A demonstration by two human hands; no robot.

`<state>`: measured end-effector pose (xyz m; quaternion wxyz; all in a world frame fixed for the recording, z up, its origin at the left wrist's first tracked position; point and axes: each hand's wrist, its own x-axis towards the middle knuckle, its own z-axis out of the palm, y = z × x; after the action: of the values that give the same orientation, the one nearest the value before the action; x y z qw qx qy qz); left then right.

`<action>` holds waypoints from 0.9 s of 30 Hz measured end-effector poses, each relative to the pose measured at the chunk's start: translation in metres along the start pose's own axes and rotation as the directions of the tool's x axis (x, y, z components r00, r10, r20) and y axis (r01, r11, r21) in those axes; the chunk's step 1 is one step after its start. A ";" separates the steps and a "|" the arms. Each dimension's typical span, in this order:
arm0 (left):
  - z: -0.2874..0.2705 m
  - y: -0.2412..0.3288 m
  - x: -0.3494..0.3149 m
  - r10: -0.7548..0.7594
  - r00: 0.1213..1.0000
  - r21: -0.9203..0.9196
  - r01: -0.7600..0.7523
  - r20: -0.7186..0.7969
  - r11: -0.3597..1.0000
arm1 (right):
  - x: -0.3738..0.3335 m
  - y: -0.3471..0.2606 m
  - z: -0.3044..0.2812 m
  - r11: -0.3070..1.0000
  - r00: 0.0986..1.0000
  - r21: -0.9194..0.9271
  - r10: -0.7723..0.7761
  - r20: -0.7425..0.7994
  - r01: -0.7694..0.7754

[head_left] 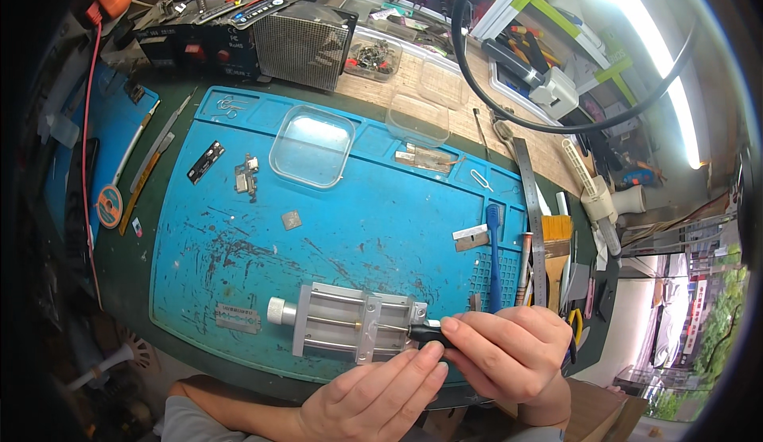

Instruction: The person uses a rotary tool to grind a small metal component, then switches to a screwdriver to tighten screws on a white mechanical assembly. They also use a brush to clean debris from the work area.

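My right hand (pixel 509 350) is closed, with thumb and fingers pinching a small black piece (pixel 427 332) whose full shape is hidden. My left hand (pixel 373 394) comes in from the lower edge. Its fingers are bent and pressed together, the fingertips against the lower side of the black piece; whatever lies under them is hidden. Just beyond both hands, a metal clamp fixture (pixel 334 323) with rods, a sliding bar and a knurled knob (pixel 281 311) lies on the blue work mat (pixel 381 227). The black piece overlaps the fixture's right end.
On the mat are a razor blade (pixel 238 318), a small square chip (pixel 292 219), a metal connector part (pixel 246 176) and a clear plastic box (pixel 311 148). A blue brush (pixel 493 259), steel ruler (pixel 531 219) and wide bristle brush (pixel 556 239) line the right side. A black cable (pixel 457 52) loops overhead.
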<state>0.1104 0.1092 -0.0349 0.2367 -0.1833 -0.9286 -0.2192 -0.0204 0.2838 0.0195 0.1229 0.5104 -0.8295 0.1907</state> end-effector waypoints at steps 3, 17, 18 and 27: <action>-0.001 0.000 0.001 -0.002 1.000 -0.004 0.002 0.006 1.000 | 0.000 0.000 0.000 1.000 1.000 -0.007 0.002 0.005 -0.002; 0.002 0.000 0.000 0.002 1.000 -0.010 -0.002 -0.021 1.000 | 0.000 0.000 0.000 1.000 1.000 -0.007 -0.004 -0.018 0.004; 0.002 0.000 0.000 -0.001 1.000 -0.007 0.001 -0.019 1.000 | 0.000 0.000 0.000 1.000 1.000 -0.004 -0.002 -0.016 0.002; 0.002 0.001 0.000 -0.007 1.000 0.003 0.007 -0.018 1.000 | 0.000 -0.001 0.000 1.000 1.000 -0.007 0.013 -0.005 -0.013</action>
<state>0.1099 0.1105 -0.0358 0.2443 -0.1777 -0.9274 -0.2204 -0.0192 0.2838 0.0199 0.1254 0.5040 -0.8332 0.1900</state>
